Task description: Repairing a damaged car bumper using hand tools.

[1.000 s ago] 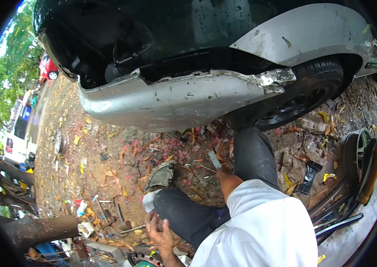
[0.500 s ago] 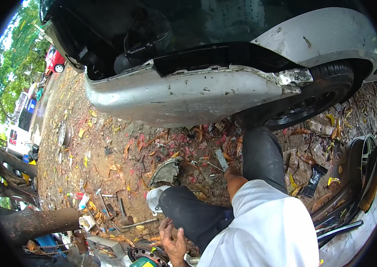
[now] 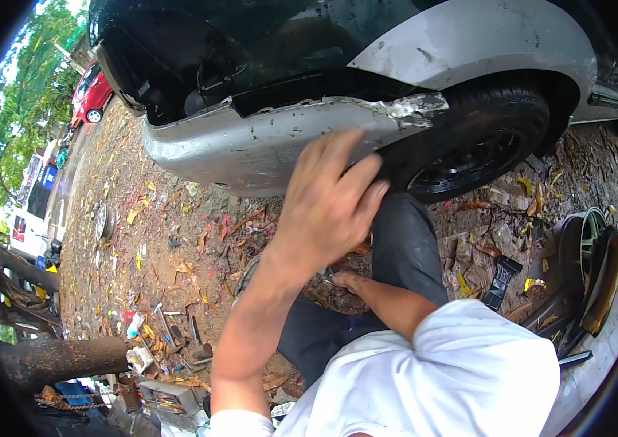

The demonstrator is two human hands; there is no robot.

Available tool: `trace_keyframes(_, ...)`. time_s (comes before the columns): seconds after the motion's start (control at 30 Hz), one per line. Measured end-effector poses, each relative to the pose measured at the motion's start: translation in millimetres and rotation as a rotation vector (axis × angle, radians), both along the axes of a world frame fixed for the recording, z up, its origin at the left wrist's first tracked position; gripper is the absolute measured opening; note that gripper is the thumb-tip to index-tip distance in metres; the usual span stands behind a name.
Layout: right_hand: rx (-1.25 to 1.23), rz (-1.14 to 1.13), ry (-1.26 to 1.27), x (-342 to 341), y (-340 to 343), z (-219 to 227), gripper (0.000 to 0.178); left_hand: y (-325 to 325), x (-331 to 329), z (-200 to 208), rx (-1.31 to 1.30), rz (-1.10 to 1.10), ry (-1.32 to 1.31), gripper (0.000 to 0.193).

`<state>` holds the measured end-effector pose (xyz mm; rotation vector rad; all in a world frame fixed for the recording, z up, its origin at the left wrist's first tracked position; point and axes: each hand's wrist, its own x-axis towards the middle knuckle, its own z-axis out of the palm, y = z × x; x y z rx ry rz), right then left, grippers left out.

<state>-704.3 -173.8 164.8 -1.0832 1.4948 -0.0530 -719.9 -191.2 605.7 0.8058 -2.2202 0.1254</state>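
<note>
My left hand (image 3: 334, 197) is raised in front of the silver car bumper (image 3: 251, 149), its fingers apart, slightly bent and blurred, with nothing in them. Whether it touches the bumper I cannot tell. Low between my knees, my right hand (image 3: 345, 281) is near the ground, partly behind my left forearm. Its fingers are mostly hidden, and so is anything in them. The bumper's end beside the wheel (image 3: 476, 156) is broken and scuffed. A grey broken part (image 3: 248, 275) on the ground shows only at its edge, behind my left arm.
Leaves and debris litter the dirt. Hand tools (image 3: 170, 328) lie at left near a tree trunk (image 3: 68, 362). A loose wheel rim (image 3: 105, 221) lies farther off. At right are a black packet (image 3: 502, 282) and stacked car parts (image 3: 600, 273). A red car (image 3: 92, 95) stands far left.
My left hand has risen from beside my left knee to in front of the bumper. My right hand has moved left; the flat grey piece seen in it before is out of sight. The view has shifted.
</note>
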Motion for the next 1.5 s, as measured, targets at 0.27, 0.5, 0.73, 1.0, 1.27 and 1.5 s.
trace_keyframes(0.27,0.447,-0.357,-0.987,-156.3,60.5,231.2,0.020,-54.2,-54.1,-1.3,-0.126,0.137,-0.086,0.041)
trace_keyframes(0.5,0.023,-0.474,-1.190,-253.6,95.4,274.3,0.019,-32.1,-56.7,-2.3,-0.079,0.171,-0.108,0.054)
trace_keyframes(0.73,-0.978,-0.005,-0.049,-290.0,40.5,313.4,0.022,-7.0,-44.2,-4.7,-0.088,0.155,-0.149,0.051)
trace_keyframes(1.0,-1.079,0.089,-0.440,-280.8,-50.3,358.3,0.016,-11.7,-51.5,-4.5,-0.135,0.201,-0.170,0.056)
trace_keyframes(1.27,-1.780,0.379,0.231,-258.3,-82.9,357.7,0.011,-29.8,-64.3,2.9,-0.116,0.290,-0.155,0.060)
trace_keyframes(1.5,-1.892,0.307,0.553,-249.5,-79.6,366.7,0.007,-49.3,-61.7,29.5,0.015,0.298,-0.386,0.063)
